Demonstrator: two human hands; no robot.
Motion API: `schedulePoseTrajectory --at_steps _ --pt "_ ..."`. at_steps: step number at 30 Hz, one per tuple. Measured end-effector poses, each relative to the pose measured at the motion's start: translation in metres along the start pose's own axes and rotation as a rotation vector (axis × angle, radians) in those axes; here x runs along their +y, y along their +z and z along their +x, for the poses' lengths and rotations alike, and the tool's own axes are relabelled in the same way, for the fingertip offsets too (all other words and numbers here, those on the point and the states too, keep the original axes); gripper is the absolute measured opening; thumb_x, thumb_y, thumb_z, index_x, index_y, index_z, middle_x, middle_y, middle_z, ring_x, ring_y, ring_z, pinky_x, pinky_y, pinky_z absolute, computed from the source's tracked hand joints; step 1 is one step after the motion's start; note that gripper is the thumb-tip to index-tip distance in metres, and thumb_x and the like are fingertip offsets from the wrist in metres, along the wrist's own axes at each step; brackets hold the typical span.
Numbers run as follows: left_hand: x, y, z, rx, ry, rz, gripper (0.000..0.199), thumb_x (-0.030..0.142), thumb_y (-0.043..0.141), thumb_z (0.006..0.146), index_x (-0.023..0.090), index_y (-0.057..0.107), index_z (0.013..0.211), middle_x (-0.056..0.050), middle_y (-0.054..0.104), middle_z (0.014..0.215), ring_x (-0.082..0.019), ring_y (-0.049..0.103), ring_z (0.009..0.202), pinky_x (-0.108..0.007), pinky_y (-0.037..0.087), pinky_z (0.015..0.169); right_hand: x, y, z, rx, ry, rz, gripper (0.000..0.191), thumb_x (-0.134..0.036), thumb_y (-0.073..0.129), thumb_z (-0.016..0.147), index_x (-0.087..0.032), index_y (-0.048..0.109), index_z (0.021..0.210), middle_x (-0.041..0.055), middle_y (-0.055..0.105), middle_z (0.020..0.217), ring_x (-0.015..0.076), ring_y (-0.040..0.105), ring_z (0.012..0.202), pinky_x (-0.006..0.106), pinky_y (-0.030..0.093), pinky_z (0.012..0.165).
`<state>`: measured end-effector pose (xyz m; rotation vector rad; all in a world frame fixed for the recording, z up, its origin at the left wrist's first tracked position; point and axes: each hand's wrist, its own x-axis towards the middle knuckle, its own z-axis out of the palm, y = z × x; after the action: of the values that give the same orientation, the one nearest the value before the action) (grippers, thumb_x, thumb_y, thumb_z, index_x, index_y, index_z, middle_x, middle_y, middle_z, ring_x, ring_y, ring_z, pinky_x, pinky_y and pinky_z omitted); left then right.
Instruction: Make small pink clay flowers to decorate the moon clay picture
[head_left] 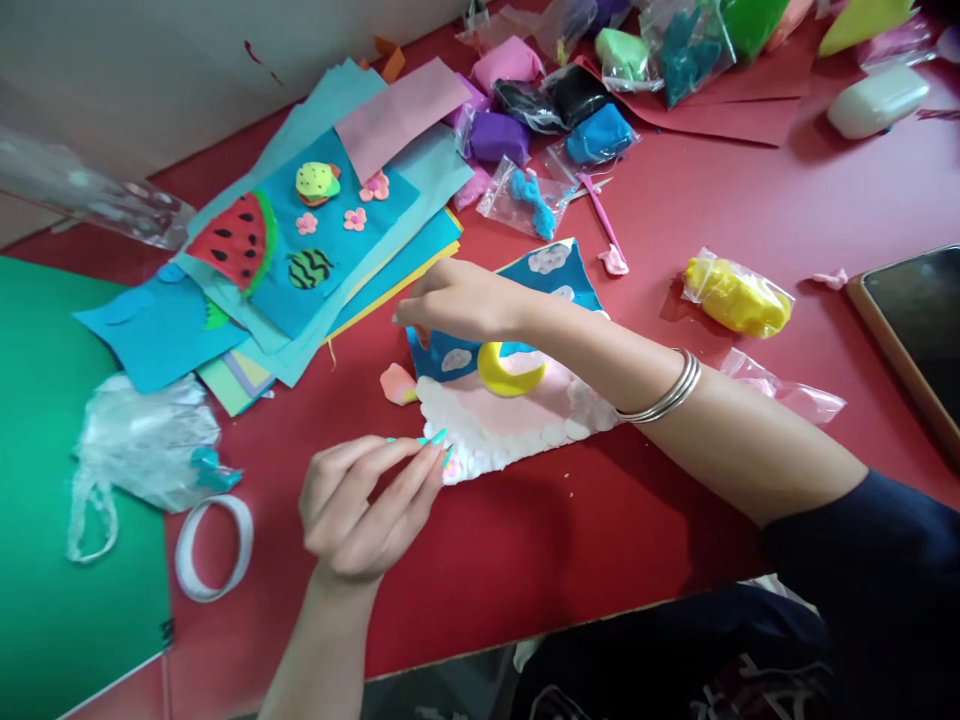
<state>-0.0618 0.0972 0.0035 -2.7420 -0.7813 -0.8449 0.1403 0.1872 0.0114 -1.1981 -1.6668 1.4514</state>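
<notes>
At centre frame I see the clay picture, moon and clouds already on, pink middle largely bare, left hand fingertips pressed together at its lower-left corner, right hand's grip unclear.

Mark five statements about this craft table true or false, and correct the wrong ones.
1. Silver bangles circle the right wrist. True.
2. The crescent on the decorated panel is red. False: it is yellow.
3. The left hand is at the panel's lower left corner. True.
4. The bagged yellow lump lies on the green sheet. False: it lies on the red tabletop.
5. The watermelon slice has dark seeds. True.
</notes>
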Motion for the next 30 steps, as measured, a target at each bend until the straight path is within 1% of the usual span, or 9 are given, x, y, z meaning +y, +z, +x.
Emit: schedulePoseTrajectory --at_steps 3,8,11,15,19,21,26,28,30 --pt "0.002 0.007 -0.005 0.021 -0.041 -0.016 0.031 0.009 0.072 0.065 0.022 0.066 0.092 -0.003 0.063 0.072 -0.016 0.055 0.067 -0.03 0.047 0.061 -0.003 0.001 -0.002 0.002 0.032 -0.048 0.026 -0.024 0.048 0.079 -0.014 0.047 0.054 0.0044 0.05 0.059 0.0128 0.046 0.062 0.024 0.04 0.056" --pt "0.005 0.005 0.0 0.019 -0.059 -0.052 0.029 0.011 0.073 0.065 0.023 0.067 0.091 -0.003 0.062 0.074 -0.015 0.054 0.071 -0.028 0.046 0.062 -0.004 0.001 -0.001 -0.005 0.054 -0.1 0.025 -0.024 0.047 0.078 -0.013 0.047 0.056 0.0017 0.043 0.057 0.0115 0.045 0.062 0.022 0.038 0.057" --pt "0.008 0.005 0.004 -0.002 -0.049 -0.035 0.03 0.01 0.075 0.062 0.022 0.068 0.088 -0.004 0.063 0.075 -0.016 0.053 0.072 -0.029 0.046 0.063 -0.004 0.002 -0.002 -0.015 0.048 -0.124 0.023 -0.023 0.047 0.077 -0.014 0.047 0.056 0.0011 0.042 0.056 0.0111 0.044 0.061 0.022 0.037 0.057" --pt "0.011 0.006 0.003 -0.039 -0.028 -0.006 0.027 0.011 0.076 0.06 0.02 0.068 0.085 -0.005 0.064 0.076 -0.018 0.054 0.073 -0.031 0.044 0.063 -0.006 0.003 -0.004 -0.017 0.05 -0.163 0.023 -0.022 0.046 0.078 -0.014 0.046 0.056 0.0016 0.043 0.057 0.0109 0.044 0.059 0.023 0.037 0.056" --pt "0.011 0.006 0.001 -0.041 -0.031 -0.002 0.027 0.012 0.076 0.061 0.021 0.068 0.085 -0.005 0.065 0.076 -0.018 0.055 0.072 -0.032 0.044 0.063 -0.008 0.003 -0.005 -0.021 0.067 -0.191 0.024 -0.022 0.045 0.079 -0.014 0.047 0.057 0.0014 0.043 0.058 0.0101 0.044 0.058 0.023 0.036 0.056" --pt "0.01 0.004 0.0 -0.023 -0.051 -0.016 0.027 0.011 0.076 0.061 0.021 0.068 0.085 -0.004 0.064 0.073 -0.017 0.055 0.069 -0.031 0.044 0.061 -0.009 0.002 -0.005 -0.024 0.075 -0.197 0.024 -0.022 0.045 0.079 -0.014 0.046 0.057 0.0011 0.043 0.058 0.0099 0.044 0.059 0.022 0.036 0.057" --pt "0.009 -0.003 0.002 0.024 -0.116 -0.186 0.024 0.006 0.068 0.067 0.02 0.067 0.087 0.001 0.059 0.059 -0.012 0.051 0.055 -0.027 0.042 0.052 -0.008 0.001 -0.005 -0.036 0.072 -0.201 0.023 -0.022 0.044 0.079 -0.014 0.047 0.057 0.0009 0.043 0.059 0.0098 0.045 0.059 0.022 0.036 0.057" --pt "0.009 -0.003 0.003 0.023 -0.172 -0.281 0.027 0.003 0.065 0.068 0.019 0.066 0.091 0.001 0.06 0.062 -0.012 0.054 0.057 -0.027 0.044 0.052 -0.008 0.001 -0.004 -0.038 0.068 -0.208 0.023 -0.022 0.044 0.078 -0.014 0.047 0.057 0.0011 0.044 0.059 0.0096 0.045 0.059 0.022 0.036 0.057" --pt "0.008 -0.002 0.003 0.027 -0.246 -0.356 0.031 0.001 0.065 0.068 0.019 0.066 0.093 -0.001 0.064 0.069 -0.014 0.058 0.064 -0.029 0.048 0.056 -0.007 0.001 -0.004 -0.04 0.062 -0.218 0.023 -0.021 0.043 0.078 -0.014 0.047 0.057 0.0014 0.044 0.06 0.0096 0.045 0.058 0.022 0.035 0.056"
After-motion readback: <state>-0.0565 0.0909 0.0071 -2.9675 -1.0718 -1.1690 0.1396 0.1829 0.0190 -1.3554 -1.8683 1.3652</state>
